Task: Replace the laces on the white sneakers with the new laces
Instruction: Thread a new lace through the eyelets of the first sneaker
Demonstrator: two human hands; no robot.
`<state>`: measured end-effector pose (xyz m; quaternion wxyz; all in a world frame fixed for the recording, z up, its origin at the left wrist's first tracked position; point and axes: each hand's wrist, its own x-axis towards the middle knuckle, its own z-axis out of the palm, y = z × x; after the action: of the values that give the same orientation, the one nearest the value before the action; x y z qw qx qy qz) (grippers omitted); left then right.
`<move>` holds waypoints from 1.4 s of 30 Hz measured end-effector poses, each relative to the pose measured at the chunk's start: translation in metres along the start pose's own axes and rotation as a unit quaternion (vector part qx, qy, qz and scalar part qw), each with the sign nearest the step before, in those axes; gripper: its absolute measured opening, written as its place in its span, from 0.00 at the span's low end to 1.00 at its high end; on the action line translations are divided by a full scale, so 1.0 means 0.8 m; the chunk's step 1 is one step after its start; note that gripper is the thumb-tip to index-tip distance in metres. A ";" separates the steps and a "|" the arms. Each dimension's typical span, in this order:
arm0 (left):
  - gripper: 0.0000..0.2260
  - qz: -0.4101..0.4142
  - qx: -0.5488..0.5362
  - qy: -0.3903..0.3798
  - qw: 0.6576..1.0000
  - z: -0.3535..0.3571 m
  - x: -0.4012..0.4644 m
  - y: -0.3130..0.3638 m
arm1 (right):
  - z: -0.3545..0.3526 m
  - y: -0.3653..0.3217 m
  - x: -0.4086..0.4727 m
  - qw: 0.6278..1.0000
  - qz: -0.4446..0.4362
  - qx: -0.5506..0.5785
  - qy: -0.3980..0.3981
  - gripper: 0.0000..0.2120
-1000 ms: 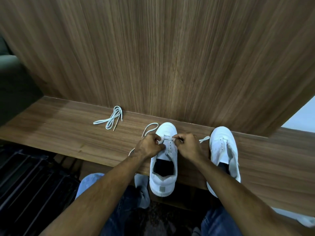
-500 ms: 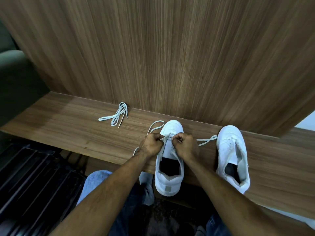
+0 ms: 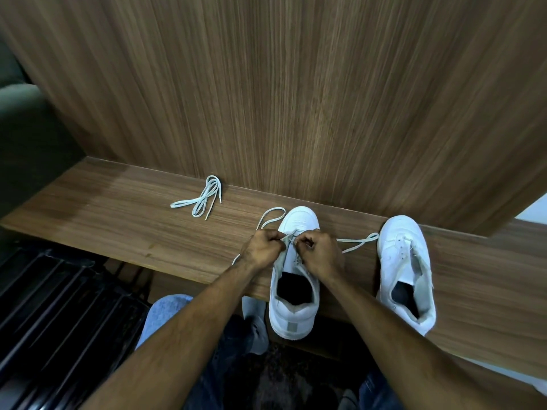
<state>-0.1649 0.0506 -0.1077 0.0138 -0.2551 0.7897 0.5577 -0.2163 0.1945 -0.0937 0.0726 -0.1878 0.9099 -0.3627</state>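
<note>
Pulling unevenly, the lace [image 3: 356, 242] pinched by both hands, left hand [image 3: 262, 247] and right hand [image 3: 321, 251], over the near sneaker [image 3: 296, 291], could be dragged out of an eyelet.

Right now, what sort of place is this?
Probably a home entryway or shoe-changing spot, indoors: a long wood-grain bench against a matching wood-panelled wall, with what looks like a black slatted rack underneath at left.

Two sneakers set on the wooden ledge [image 3: 118, 220] at lower right of frame, near sneaker [image 3: 293, 303] left of the far-right sneaker [image 3: 404, 270], spare lace bundle [image 3: 201, 198] laid at centre left, wall panel [image 3: 296, 99] behind.
</note>
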 end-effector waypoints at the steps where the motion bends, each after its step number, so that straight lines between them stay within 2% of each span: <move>1: 0.11 -0.016 -0.031 -0.001 0.999 -0.002 -0.005 0.007 | 0.001 -0.001 0.002 1.000 0.002 -0.003 0.001 0.05; 4: 0.10 -0.060 -0.117 -0.026 0.991 -0.006 -0.011 0.024 | 0.003 -0.006 0.006 1.000 0.003 -0.009 -0.003 0.06; 7: 0.10 -0.081 -0.137 -0.034 0.987 -0.006 -0.006 0.026 | 0.002 -0.010 0.006 1.000 -0.004 -0.017 -0.007 0.06; 10: 0.11 -0.082 -0.111 -0.010 0.990 -0.002 0.000 0.032 | -0.003 -0.005 0.004 0.999 -0.016 -0.031 -0.017 0.08; 12: 0.13 -0.069 -0.100 0.014 0.993 -0.003 0.002 0.038 | -0.007 0.001 -0.002 0.998 -0.036 -0.058 -0.013 0.14; 15: 0.08 -0.064 -0.181 0.036 0.981 -0.016 -0.001 0.054 | -0.015 0.007 -0.012 0.992 -0.064 -0.103 0.030 0.17; 17: 0.05 -0.051 -0.311 0.069 0.946 -0.039 0.001 0.072 | -0.019 0.009 -0.018 0.992 -0.045 -0.113 0.025 0.15; 19: 0.06 -0.022 -0.436 0.090 0.895 -0.073 0.006 0.095 | -0.021 0.010 -0.022 0.993 0.002 -0.116 -0.005 0.16; 21: 0.08 0.010 -0.513 0.114 0.851 -0.103 0.008 0.117 | -0.020 0.011 -0.025 0.994 0.024 -0.105 -0.015 0.17; 23: 0.06 0.037 -0.540 0.143 0.828 -0.119 0.003 0.128 | -0.019 0.010 -0.028 0.996 0.035 -0.085 -0.019 0.17; 25: 0.05 0.030 -0.499 0.159 0.851 -0.111 -0.003 0.124 | -0.020 0.010 -0.030 0.996 0.034 -0.079 -0.020 0.16; 27: 0.05 0.002 -0.425 0.149 0.893 -0.084 -0.004 0.101 | -0.021 0.008 -0.032 0.995 0.030 -0.091 -0.021 0.16; 31: 0.02 -0.090 -0.231 0.046 0.968 -0.014 -0.009 0.039 | -0.025 0.007 -0.032 0.993 0.039 -0.106 -0.040 0.17; 33: 0.07 -0.104 -0.169 0.014 0.980 0.006 -0.010 0.023 | -0.027 0.007 -0.032 0.992 0.040 -0.111 -0.050 0.18; 36: 0.15 -0.067 -0.111 0.053 0.990 0.013 -0.008 0.025 | -0.028 0.007 -0.032 0.990 0.035 -0.122 -0.065 0.17; 38: 0.14 -0.045 -0.061 0.068 0.995 0.011 -0.006 0.033 | -0.028 0.005 -0.032 0.989 0.035 -0.130 -0.065 0.17; 42: 0.14 -0.009 0.127 0.021 0.992 0.004 0.003 0.038 | -0.024 0.004 -0.032 0.987 0.039 -0.138 -0.068 0.17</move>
<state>-0.1808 0.0602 -0.0829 0.0351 -0.2700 0.8521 0.4470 -0.1989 0.2190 -0.0822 0.1216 -0.1846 0.9507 -0.2173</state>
